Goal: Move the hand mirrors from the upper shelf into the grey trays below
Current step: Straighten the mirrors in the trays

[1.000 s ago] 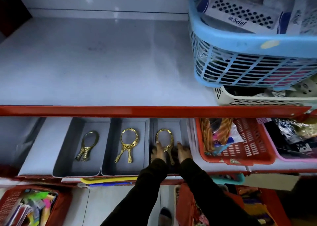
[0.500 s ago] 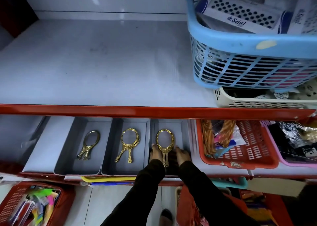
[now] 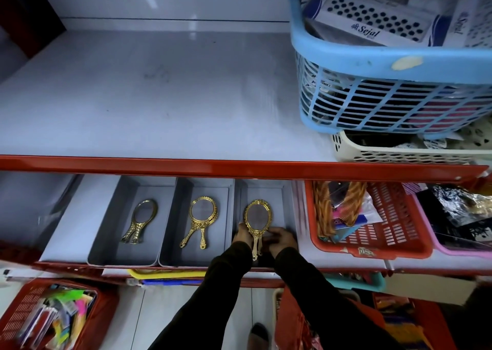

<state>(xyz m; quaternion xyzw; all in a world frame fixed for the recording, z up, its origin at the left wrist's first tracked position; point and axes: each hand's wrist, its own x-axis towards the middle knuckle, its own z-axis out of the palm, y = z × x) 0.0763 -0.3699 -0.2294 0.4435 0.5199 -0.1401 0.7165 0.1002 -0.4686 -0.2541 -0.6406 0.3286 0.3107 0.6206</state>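
Observation:
Three grey trays stand side by side on the lower shelf. The left tray (image 3: 111, 227) holds gold hand mirrors (image 3: 139, 220), and the middle tray (image 3: 173, 216) holds two overlapping gold mirrors (image 3: 201, 218). In the right tray (image 3: 262, 183) is an oval gold hand mirror (image 3: 258, 216). My left hand (image 3: 243, 236) touches its lower left rim. My right hand (image 3: 282, 240) curls in against its handle from the right. Both black sleeves hide the tray's front. The upper shelf (image 3: 159, 97) shows no mirrors.
A blue basket (image 3: 372, 59) of boxes sits on a cream basket (image 3: 399, 155) at the upper shelf's right. A red basket (image 3: 399, 243) and a pink one (image 3: 436, 246) stand right of the trays. The red shelf edge (image 3: 239, 167) overhangs them. Another red basket (image 3: 16, 309) is lower left.
My hands have slid back along the mirror toward its handle, the right fingers curling in. The mirror now lies a little nearer the tray's front.

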